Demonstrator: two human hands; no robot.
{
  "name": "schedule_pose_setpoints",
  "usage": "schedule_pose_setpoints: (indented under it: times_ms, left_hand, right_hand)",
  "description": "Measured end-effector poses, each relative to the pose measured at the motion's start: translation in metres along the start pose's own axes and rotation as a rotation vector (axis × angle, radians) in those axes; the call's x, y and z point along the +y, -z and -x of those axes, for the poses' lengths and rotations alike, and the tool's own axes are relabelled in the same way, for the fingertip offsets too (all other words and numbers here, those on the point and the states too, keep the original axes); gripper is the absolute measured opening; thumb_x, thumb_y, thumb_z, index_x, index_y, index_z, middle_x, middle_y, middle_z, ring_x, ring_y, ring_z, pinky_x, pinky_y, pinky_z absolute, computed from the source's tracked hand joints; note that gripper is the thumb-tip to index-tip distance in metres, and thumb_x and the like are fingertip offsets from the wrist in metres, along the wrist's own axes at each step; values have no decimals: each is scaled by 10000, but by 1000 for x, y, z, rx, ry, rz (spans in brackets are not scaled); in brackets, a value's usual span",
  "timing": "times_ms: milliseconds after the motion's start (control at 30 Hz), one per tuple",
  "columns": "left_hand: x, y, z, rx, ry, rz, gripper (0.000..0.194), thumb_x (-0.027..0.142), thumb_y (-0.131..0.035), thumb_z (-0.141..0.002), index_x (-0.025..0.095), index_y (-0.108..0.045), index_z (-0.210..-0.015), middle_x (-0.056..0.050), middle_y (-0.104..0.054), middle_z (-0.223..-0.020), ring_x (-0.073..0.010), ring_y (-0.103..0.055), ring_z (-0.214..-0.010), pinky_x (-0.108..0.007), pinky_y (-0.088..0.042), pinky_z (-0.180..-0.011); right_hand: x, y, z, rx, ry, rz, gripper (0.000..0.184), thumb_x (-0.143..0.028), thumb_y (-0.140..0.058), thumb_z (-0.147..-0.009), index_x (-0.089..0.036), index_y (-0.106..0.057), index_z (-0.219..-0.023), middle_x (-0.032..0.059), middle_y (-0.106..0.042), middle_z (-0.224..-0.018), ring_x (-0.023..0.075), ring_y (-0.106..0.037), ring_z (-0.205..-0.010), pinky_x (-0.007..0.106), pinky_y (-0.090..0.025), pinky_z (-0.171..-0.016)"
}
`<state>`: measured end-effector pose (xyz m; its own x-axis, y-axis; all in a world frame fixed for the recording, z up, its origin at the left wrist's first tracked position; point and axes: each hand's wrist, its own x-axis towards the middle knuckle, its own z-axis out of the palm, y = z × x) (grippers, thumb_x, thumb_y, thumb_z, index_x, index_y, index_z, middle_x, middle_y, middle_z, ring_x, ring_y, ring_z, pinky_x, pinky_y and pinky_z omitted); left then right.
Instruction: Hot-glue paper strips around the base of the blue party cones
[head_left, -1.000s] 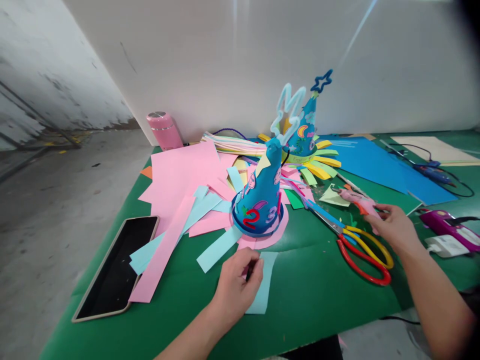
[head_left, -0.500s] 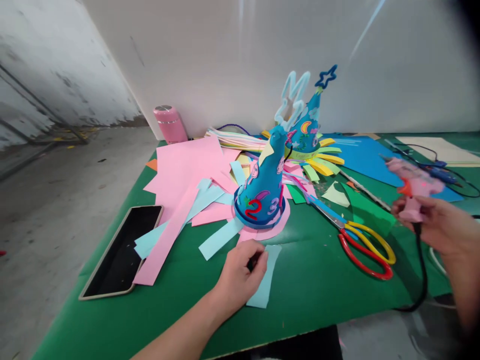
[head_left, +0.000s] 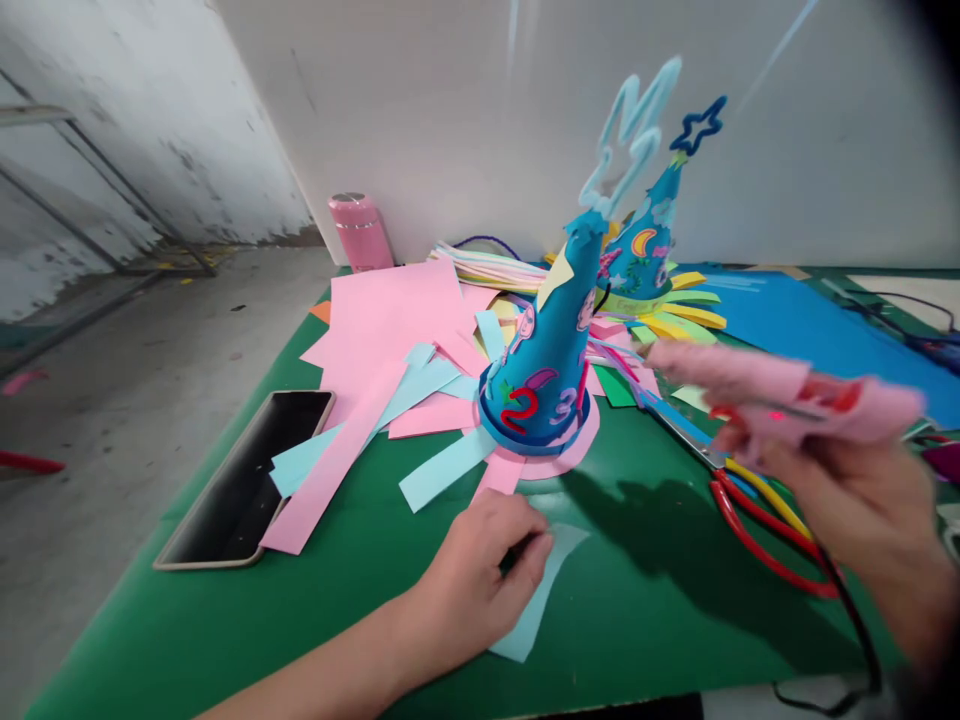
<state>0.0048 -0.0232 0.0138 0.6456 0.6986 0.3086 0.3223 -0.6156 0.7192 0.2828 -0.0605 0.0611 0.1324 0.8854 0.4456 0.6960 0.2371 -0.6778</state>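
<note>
My left hand (head_left: 480,580) rests low over the table with its fingers curled and thumb pressed in, pinching a light blue paper strip (head_left: 534,610) at its edge. A pink paper strip runs from the hat's rim to behind its knuckles. In my right hand (head_left: 855,490) is a pink glue gun (head_left: 765,390), its small light glowing red and its nozzle pointing left. Between the hands stands a blue cone party hat (head_left: 551,330), decorated with numbers and topped by a light blue fuzzy shape. Light blue strips lie at its base.
Scissors (head_left: 772,545) with red and yellow handles lie under the glue gun. A second blue party hat (head_left: 649,245) stands behind. On the left are a phone (head_left: 232,500), pink paper (head_left: 397,310) and a pink bottle (head_left: 361,235). The glue gun's cord hangs at right.
My right hand has brought the glue gun leftward and forward, toward the hat. My left hand and the light blue strip have shifted slightly toward the table's front. The view has tilted a little.
</note>
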Motion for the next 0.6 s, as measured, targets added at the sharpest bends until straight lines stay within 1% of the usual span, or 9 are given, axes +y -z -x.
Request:
schedule_pose_setpoints:
  times_ms: [33,67,100,167,267,333,433,533,600]
  left_hand:
    - [-1,3,1,-20,-27,-6,124,116,-409,-797,177,-471,-708,-1,-508,-626,-120,-469,-620,-241,-389,-603]
    - [-3,5,1,-44,-52,-9,125,107,-406,-797,179,-472,-719,-7,-521,-653,-127,-480,-653,-255,-393,-637]
    - [-5,7,1,-65,-72,-12,125,99,-404,-796,181,-474,-733,-14,-532,-685,-134,-490,-687,-272,-393,-672]
    - [-10,9,1,-107,-94,-20,123,85,-406,-794,182,-476,-766,-28,-553,-759,-146,-506,-750,-304,-385,-730]
    - [-16,9,-1,-122,-109,-37,131,66,-406,-789,180,-470,-798,-46,-564,-854,-159,-515,-824,-331,-371,-778]
    - [-19,8,0,-95,-117,-45,142,60,-393,-789,182,-464,-803,-51,-564,-884,-163,-515,-848,-334,-369,-783]
    - [-22,6,1,-34,-127,-59,155,57,-378,-789,188,-458,-810,-49,-568,-899,-167,-515,-879,-334,-367,-796]
    - [-25,5,3,12,-130,-74,154,59,-373,-791,190,-451,-811,-48,-574,-905,-167,-515,-902,-326,-373,-802]
    - [-27,5,3,11,-110,-86,151,62,-368,-797,192,-446,-808,-51,-576,-917,-166,-516,-914,-324,-376,-807]
  right_hand:
    - [3,-8,9,-104,0,-29,210,-258,-492,-814,-208,-537,-1013,60,-637,-839,159,-621,-662,240,-512,-568]
    - [7,-15,18,-244,-16,-33,222,-240,-502,-807,-225,-512,-1028,38,-643,-782,160,-621,-666,224,-513,-556]
    - [10,-21,26,-334,-46,-36,243,-231,-492,-812,-235,-485,-1054,30,-639,-775,163,-619,-686,220,-514,-562]
    - [13,-29,39,-426,-98,-35,245,-238,-472,-820,-239,-452,-1065,17,-618,-772,155,-603,-685,218,-512,-577]
    - [12,-35,50,-442,-131,23,193,-260,-444,-832,-229,-442,-1022,12,-578,-795,138,-575,-679,212,-498,-605]
    - [10,-39,54,-450,-139,78,194,-272,-426,-841,-225,-429,-1029,14,-557,-793,131,-562,-681,202,-490,-601]
    - [8,-46,56,-477,-149,128,224,-290,-403,-851,-218,-400,-1063,7,-526,-739,118,-535,-622,182,-475,-542]
    - [6,-51,55,-481,-116,143,182,-293,-404,-850,-214,-405,-1015,-5,-501,-693,108,-509,-575,173,-460,-513]
    - [5,-53,54,-477,-108,137,153,-285,-398,-852,-214,-407,-986,-6,-497,-691,108,-508,-579,178,-459,-526]
